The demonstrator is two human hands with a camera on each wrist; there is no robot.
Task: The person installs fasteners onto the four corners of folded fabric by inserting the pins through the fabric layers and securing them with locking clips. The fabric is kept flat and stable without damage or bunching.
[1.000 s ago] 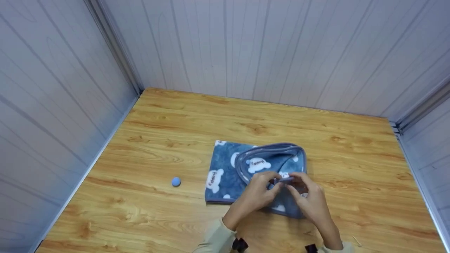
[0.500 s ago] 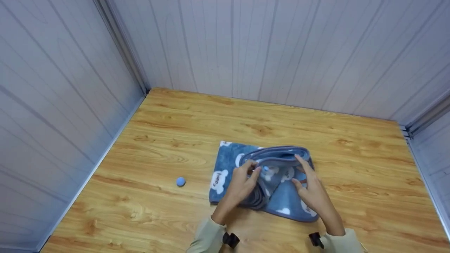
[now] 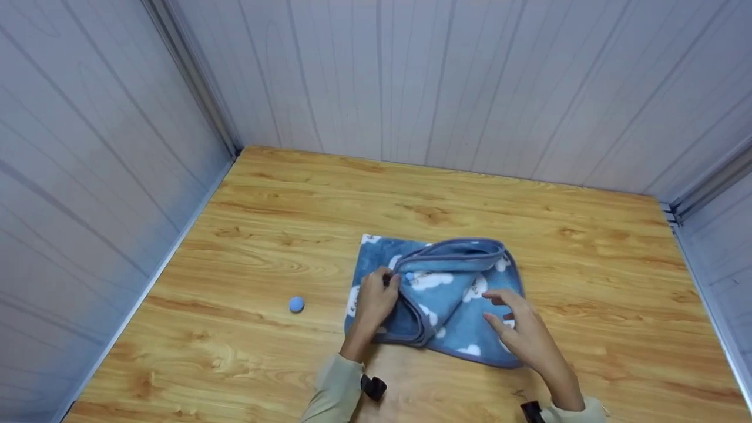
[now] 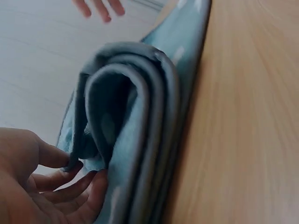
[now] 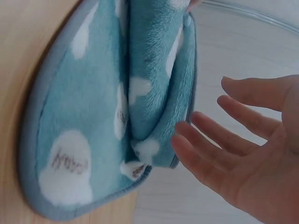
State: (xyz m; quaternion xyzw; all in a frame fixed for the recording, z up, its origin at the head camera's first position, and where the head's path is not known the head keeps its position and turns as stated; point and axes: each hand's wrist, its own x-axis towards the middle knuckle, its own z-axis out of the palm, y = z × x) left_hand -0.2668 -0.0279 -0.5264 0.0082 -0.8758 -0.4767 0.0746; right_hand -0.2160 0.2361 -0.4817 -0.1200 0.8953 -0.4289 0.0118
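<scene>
Pinching a rim of the blanket (image 3: pixel 446 299), the left grip (image 3: pixel 376 296) hides part of that blanket's left side in the head view. The right grip (image 3: pixel 523 329) is loose and holds nothing, its fingers slightly bent over the blanket's right part. Folded in several layers, the blanket lies on the wooden bench (image 3: pixel 264 235); its upper flap stands up in an arch, visible from the left wrist, and covers some of the layers below. A small blue dot (image 3: pixel 409 275) shows on the flap, near the left grip. Left of the blanket, well apart, sits a blue disc (image 3: pixel 296 304). Grey panels enclose the bench: back wall (image 3: pixel 411 76), left wall (image 3: pixel 88 176) and right wall (image 3: pixel 722 264).
</scene>
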